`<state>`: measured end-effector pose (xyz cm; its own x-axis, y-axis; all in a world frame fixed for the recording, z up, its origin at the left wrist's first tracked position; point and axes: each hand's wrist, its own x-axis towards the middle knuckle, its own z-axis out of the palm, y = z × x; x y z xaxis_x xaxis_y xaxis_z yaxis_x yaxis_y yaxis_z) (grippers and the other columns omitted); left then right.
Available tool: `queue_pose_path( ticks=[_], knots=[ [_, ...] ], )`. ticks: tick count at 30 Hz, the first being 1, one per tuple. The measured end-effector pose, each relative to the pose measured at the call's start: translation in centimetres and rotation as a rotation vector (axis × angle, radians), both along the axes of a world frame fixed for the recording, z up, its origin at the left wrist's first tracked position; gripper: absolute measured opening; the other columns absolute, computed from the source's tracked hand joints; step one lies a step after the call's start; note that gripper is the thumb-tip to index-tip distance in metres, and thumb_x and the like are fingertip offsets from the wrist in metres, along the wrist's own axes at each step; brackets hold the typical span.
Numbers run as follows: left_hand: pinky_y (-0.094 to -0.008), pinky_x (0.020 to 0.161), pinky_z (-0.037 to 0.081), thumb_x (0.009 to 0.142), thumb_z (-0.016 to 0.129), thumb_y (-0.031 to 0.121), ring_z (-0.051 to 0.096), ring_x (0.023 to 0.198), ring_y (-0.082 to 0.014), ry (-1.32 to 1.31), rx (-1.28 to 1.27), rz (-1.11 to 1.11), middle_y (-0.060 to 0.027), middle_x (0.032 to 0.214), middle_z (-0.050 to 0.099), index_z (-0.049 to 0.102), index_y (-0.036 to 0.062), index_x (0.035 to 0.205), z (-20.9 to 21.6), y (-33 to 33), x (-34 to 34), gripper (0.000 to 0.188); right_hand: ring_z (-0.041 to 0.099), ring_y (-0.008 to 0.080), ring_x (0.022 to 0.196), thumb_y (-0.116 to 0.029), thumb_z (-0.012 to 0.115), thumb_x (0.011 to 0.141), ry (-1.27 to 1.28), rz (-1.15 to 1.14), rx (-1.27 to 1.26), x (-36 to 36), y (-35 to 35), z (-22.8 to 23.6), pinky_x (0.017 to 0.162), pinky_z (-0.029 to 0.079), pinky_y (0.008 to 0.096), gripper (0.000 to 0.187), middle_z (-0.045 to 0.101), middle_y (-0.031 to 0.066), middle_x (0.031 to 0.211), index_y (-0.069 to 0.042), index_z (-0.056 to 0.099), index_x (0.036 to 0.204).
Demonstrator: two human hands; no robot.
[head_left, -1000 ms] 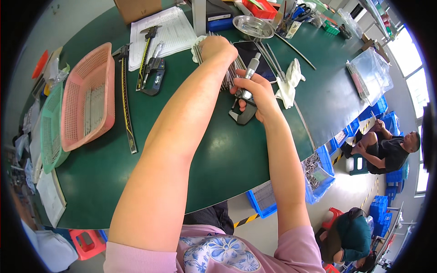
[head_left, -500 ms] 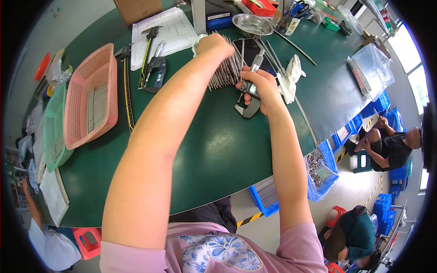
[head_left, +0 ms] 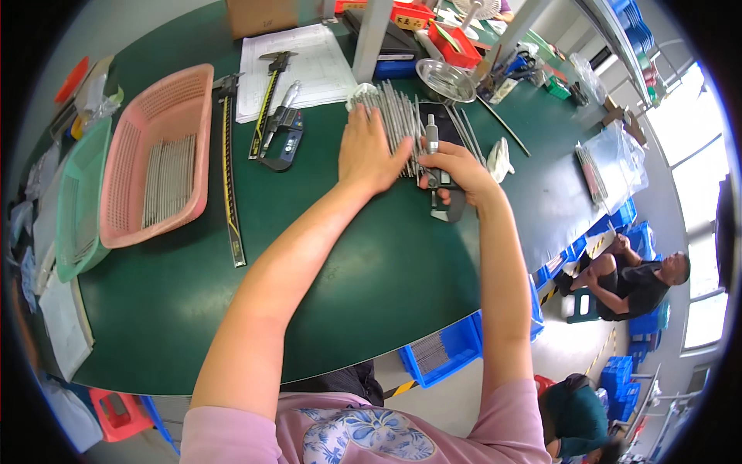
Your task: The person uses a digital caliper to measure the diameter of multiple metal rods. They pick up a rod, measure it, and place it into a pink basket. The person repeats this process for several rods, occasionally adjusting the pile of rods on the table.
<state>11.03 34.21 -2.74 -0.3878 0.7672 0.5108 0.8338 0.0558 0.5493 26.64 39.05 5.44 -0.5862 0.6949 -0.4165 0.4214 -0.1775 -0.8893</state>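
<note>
My left hand (head_left: 366, 150) lies with its fingers stretched out on the left side of a bundle of thin grey metal rods (head_left: 396, 110). The thumb points right, apart from the other fingers. Just right of the bundle, my right hand (head_left: 464, 168) is wrapped round a digital micrometer (head_left: 432, 133). Its silver thimble points away from me and its dark curved frame comes out below my fingers. Whether a rod sits between its jaws I cannot make out. A dark flat phone-like device (head_left: 439, 114) lies partly hidden behind the micrometer, with a few loose rods (head_left: 468, 133) beside it.
On the left stand a pink basket (head_left: 202, 155) holding rods and a green basket (head_left: 65, 203). Calipers (head_left: 230, 178), a second micrometer (head_left: 284, 138) and paper sheets (head_left: 321, 66) lie nearer the middle. Behind the rods are a metal bowl (head_left: 447, 80) and an upright post (head_left: 372, 42).
My left hand has come back toward me from the far end of the rods and opened out flat. My right hand still grips the micrometer, now turned more upright. The whole view has shifted.
</note>
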Motion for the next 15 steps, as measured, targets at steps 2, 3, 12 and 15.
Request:
queue_pose_path(
  ticks=[2,3,12,15],
  knots=[
    [-0.0456,0.104,0.020,0.081,0.049,0.047,0.022,0.127,-0.0437,0.101,-0.053,-0.008,-0.0329,0.133,0.025,0.028,-0.0029,0.131,0.7,-0.6,0.8,0.074,0.053,0.0074,0.046,-0.019,0.059,0.079,-0.182,0.130,0.070,-0.5,0.9,1.2,0.030,0.036,0.0189,0.022,0.060,0.0051,0.068,-0.007,0.056,0.097],
    [-0.0468,0.104,0.019,0.080,0.049,0.049,0.020,0.127,-0.0442,0.093,-0.057,-0.027,-0.0332,0.134,0.022,0.027,-0.0007,0.133,0.7,-0.8,0.7,0.075,0.054,0.0069,0.047,-0.018,0.058,0.078,-0.239,0.154,0.136,-1.0,1.2,1.9,0.031,0.036,0.0188,0.021,0.060,0.0045,0.067,-0.007,0.056,0.096],
    [-0.0489,0.105,0.014,0.072,0.054,0.057,0.020,0.131,-0.0327,0.262,-0.050,-0.318,-0.0194,0.138,0.027,0.041,0.0067,0.128,1.5,-1.4,0.7,0.076,0.052,0.0070,0.046,-0.019,0.057,0.076,-0.366,0.150,0.163,-3.5,4.8,3.3,0.031,0.035,0.0190,0.021,0.059,0.0049,0.060,-0.003,0.059,0.090],
    [-0.0482,0.105,0.016,0.069,0.059,0.055,0.024,0.129,-0.0319,0.253,-0.027,-0.357,-0.0190,0.134,0.033,0.043,0.0039,0.125,1.4,-1.3,0.8,0.077,0.052,0.0076,0.045,-0.020,0.058,0.075,-0.349,0.178,0.266,-3.9,5.6,2.9,0.031,0.035,0.0198,0.022,0.058,0.0055,0.059,-0.002,0.061,0.087]
  ],
)
